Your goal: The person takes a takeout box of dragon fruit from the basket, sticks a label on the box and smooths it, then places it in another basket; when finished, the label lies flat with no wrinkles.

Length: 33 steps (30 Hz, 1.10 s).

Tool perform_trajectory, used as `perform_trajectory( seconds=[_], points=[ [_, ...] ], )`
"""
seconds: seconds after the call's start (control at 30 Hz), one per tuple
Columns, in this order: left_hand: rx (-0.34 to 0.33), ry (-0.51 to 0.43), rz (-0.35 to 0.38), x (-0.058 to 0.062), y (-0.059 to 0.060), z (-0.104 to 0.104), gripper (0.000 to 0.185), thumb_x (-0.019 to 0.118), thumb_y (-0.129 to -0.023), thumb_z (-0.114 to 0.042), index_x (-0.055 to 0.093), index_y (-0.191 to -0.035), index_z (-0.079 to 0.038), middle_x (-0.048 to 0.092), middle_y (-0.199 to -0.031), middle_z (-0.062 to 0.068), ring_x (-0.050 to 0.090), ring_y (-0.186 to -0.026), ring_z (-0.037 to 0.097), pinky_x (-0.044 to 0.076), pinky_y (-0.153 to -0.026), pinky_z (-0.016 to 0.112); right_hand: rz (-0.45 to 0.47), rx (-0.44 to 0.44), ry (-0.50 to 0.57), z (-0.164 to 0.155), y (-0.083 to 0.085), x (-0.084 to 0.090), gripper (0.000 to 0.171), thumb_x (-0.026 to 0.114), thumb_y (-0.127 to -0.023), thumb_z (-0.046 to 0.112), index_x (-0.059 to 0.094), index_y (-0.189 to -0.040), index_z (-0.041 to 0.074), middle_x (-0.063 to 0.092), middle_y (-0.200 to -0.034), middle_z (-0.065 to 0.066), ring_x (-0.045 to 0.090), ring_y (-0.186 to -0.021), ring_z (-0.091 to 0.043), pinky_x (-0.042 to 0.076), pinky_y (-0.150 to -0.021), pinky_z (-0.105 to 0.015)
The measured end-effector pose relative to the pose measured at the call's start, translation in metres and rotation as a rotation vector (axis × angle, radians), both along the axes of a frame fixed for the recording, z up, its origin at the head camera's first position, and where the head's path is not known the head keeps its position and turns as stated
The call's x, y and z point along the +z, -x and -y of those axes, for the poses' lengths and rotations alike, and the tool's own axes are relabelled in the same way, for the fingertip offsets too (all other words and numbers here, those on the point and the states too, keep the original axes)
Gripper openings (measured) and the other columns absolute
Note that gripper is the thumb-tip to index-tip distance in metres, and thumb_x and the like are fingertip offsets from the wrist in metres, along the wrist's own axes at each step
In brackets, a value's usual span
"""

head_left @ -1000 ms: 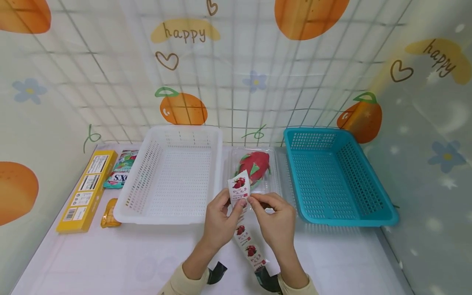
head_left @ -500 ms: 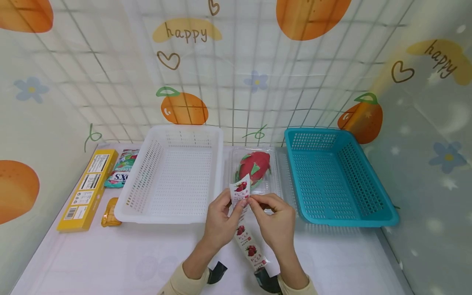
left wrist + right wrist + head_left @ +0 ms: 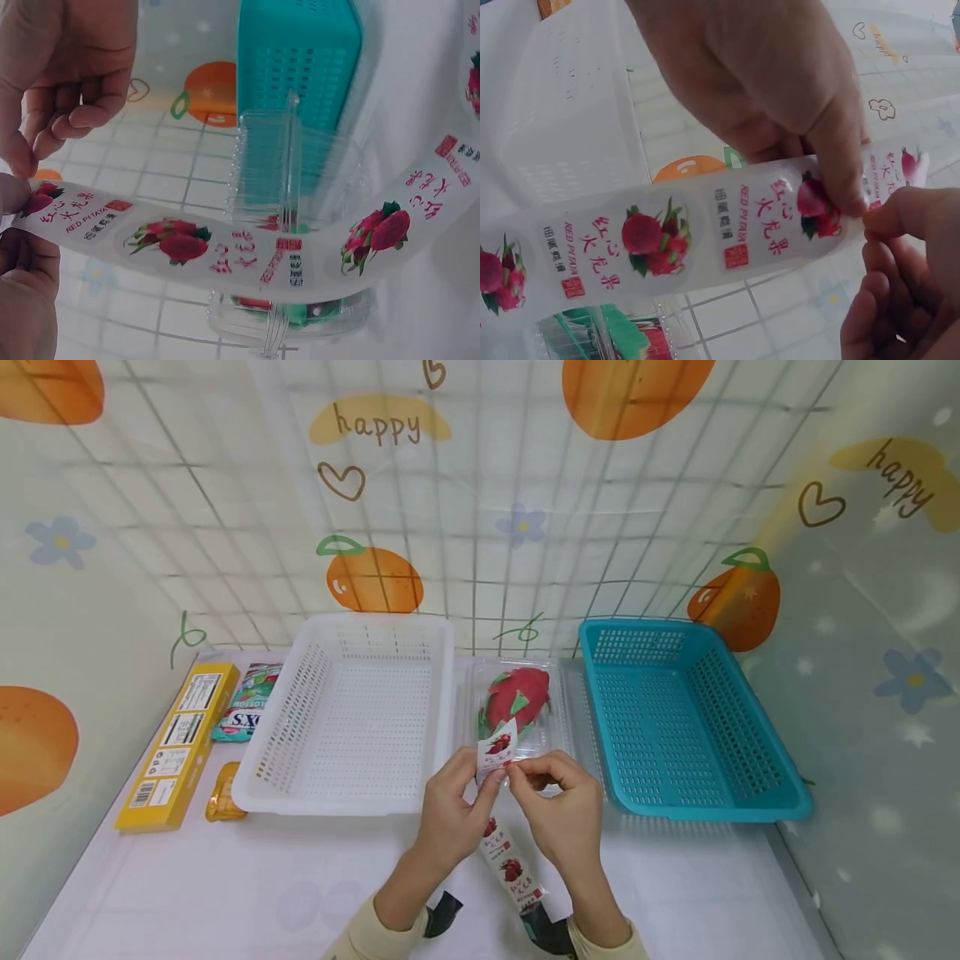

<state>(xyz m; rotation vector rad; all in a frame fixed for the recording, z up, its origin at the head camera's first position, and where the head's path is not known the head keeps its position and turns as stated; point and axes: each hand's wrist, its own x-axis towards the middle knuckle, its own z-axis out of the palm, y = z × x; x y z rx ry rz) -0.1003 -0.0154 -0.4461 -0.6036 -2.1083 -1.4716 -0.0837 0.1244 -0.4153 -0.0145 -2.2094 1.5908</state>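
Observation:
A long white strip of pitaya stickers [image 3: 512, 870] hangs down between the two hands. My left hand [image 3: 453, 810] grips the strip near its upper end, thumb in front. My right hand [image 3: 561, 810] pinches the edge of the end sticker [image 3: 896, 172] between thumb and forefinger; its other fingers are curled. Whether that sticker has lifted from its backing cannot be made out. Just beyond the hands, a red dragon fruit [image 3: 519, 693] with green scales lies in a clear plastic clamshell box [image 3: 557, 727]. The strip's end overlaps the fruit in the head view.
A white basket [image 3: 247, 789] stands to the left and a teal basket [image 3: 697, 814] to the right. Farther left lie a yellow box [image 3: 176, 747], a green snack bag [image 3: 247, 706] and a small golden packet [image 3: 225, 793]. A printed curtain [image 3: 480, 485] hangs behind.
The strip's upper end has tilted and shifted slightly right and down. My left hand has moved a little to the right; my right hand stays nearly where it was.

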Motion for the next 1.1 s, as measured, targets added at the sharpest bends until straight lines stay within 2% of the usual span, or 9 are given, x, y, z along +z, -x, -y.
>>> perform_trajectory(
  seconds=[0.1, 0.33, 0.5, 0.63, 0.8, 0.97, 1.1],
  points=[
    [0.033, 0.035, -0.008, -0.002, 0.000, -0.002, 0.015, 0.074, -0.089, 0.002, 0.071, -0.103, -0.001, 0.070, -0.097, 0.009, 0.062, -0.077, 0.014, 0.056, -0.066, 0.021, 0.006, 0.028, 0.039, -0.002, 0.001, -0.001, 0.003, 0.080, -0.084, 0.005, 0.078, -0.082, 0.005, 0.068, -0.073, 0.000, 0.059, -0.067, -0.011, 0.054, -0.060, -0.023],
    [0.054, 0.037, 0.047, -0.004, -0.001, -0.004, 0.017, 0.073, -0.086, 0.007, 0.070, -0.100, -0.003, 0.066, -0.088, 0.005, 0.055, -0.072, 0.009, 0.050, -0.061, 0.020, 0.094, 0.123, 0.242, -0.005, -0.001, 0.006, 0.009, 0.068, -0.089, -0.006, 0.072, -0.082, -0.001, 0.068, -0.078, 0.001, 0.060, -0.075, -0.016, 0.053, -0.066, -0.024],
    [0.035, 0.018, 0.106, -0.006, -0.002, -0.006, 0.014, 0.072, -0.087, 0.007, 0.069, -0.095, -0.004, 0.063, -0.084, 0.002, 0.052, -0.072, 0.006, 0.050, -0.062, 0.020, 0.144, 0.147, 0.320, -0.003, -0.003, 0.012, 0.007, 0.064, -0.092, -0.007, 0.067, -0.086, -0.006, 0.065, -0.078, 0.001, 0.061, -0.074, -0.016, 0.055, -0.066, -0.024],
    [0.015, 0.003, 0.165, -0.008, -0.005, -0.007, 0.012, 0.072, -0.088, 0.004, 0.068, -0.093, -0.006, 0.062, -0.082, 0.002, 0.051, -0.071, 0.005, 0.049, -0.060, 0.019, 0.137, 0.158, 0.358, -0.002, -0.006, 0.015, 0.006, 0.061, -0.093, -0.009, 0.063, -0.088, -0.009, 0.065, -0.080, 0.000, 0.063, -0.074, -0.016, 0.058, -0.070, -0.025],
    [-0.003, -0.041, 0.301, -0.014, -0.013, -0.005, 0.015, 0.072, -0.089, 0.002, 0.071, -0.098, -0.009, 0.063, -0.081, 0.000, 0.050, -0.069, 0.005, 0.048, -0.059, 0.020, 0.079, 0.194, 0.362, -0.002, -0.012, 0.019, 0.006, 0.059, -0.094, -0.010, 0.061, -0.089, -0.007, 0.065, -0.086, 0.000, 0.064, -0.074, -0.018, 0.059, -0.069, -0.026],
    [-0.039, -0.074, 0.448, -0.027, -0.021, -0.001, 0.017, 0.071, -0.093, -0.004, 0.071, -0.110, -0.009, 0.070, -0.092, 0.004, 0.060, -0.076, 0.006, 0.056, -0.067, 0.023, -0.045, 0.267, 0.354, -0.003, -0.017, 0.021, 0.008, 0.057, -0.092, -0.014, 0.059, -0.088, -0.007, 0.065, -0.088, 0.002, 0.064, -0.072, -0.015, 0.059, -0.067, -0.025],
    [-0.050, -0.102, 0.613, -0.038, -0.029, 0.006, 0.019, 0.071, -0.095, -0.009, 0.069, -0.113, -0.004, 0.073, -0.101, 0.010, 0.069, -0.084, 0.010, 0.058, -0.074, 0.022, -0.128, 0.316, 0.371, -0.003, -0.019, 0.020, 0.008, 0.056, -0.091, -0.016, 0.057, -0.088, -0.009, 0.065, -0.088, 0.003, 0.065, -0.072, -0.013, 0.058, -0.067, -0.023]
  ],
)
